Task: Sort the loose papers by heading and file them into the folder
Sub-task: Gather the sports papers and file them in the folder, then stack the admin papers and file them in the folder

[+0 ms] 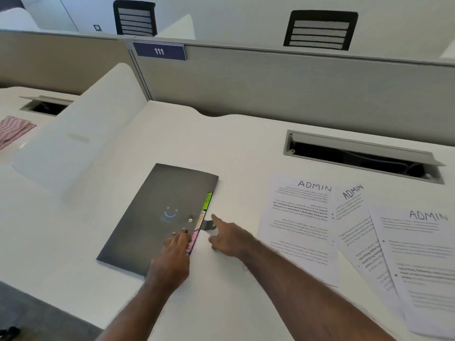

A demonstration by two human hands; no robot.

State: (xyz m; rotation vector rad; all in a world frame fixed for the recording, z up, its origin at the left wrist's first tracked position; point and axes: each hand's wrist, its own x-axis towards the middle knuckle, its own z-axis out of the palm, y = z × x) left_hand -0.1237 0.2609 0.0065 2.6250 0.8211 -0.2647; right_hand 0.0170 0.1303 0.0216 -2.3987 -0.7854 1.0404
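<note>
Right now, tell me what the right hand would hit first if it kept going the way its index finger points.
The right hand points up-left at the grey closure strap on the dark grey folder. It would probably meet that strap first, then the folder's coloured tab edge.

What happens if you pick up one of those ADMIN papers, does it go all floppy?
Probably floppy: each ADMIN paper looks like one thin printed sheet lying flat on the desk, so it would likely droop when lifted by an edge. It looks light too. The sheets overlap, so pushing one may well drag its neighbours along. It may also slide easily on the smooth desk.
</note>
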